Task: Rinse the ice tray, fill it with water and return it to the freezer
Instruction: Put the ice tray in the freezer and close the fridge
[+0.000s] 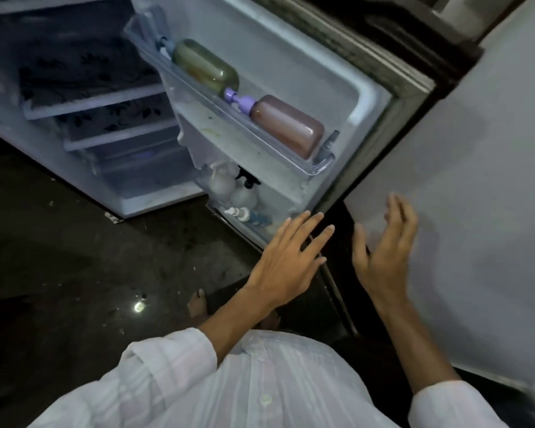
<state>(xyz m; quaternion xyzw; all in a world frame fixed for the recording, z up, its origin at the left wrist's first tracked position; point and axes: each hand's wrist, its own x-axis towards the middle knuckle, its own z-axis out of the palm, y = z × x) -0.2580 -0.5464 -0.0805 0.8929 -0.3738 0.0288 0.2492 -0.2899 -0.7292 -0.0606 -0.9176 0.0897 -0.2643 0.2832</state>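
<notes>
The fridge (84,97) fills the upper left of the frame, standing open, with patterned shelves and a clear drawer below. Its door (275,72) swings out across the upper middle, inner side to the camera. A pale flat panel (476,180) takes the right side; whether it is a wall or another door cannot be told. The dark floor (74,273) lies at lower left.

The left hand (288,257), at lower middle, has straight, spread fingers at the door's lower edge, touching or just short of it, grasping nothing. The right hand (383,251), just right of it and blurred, is released too, its fingers loosely curved before the panel.

On the door's upper rack lie a green bottle (204,67) and a brown bottle (288,126); small bottles (241,193) stand in the lower bin.

The ice tray is nowhere in view, and no freezer compartment shows. With both hands empty at the door, the step in hand looks like handling the door. Whether the tray is still to be fetched or already returned cannot be judged. If still to fetch, the next move calls for finding the freezer; if returned, a flat push on the door would shut it.
</notes>
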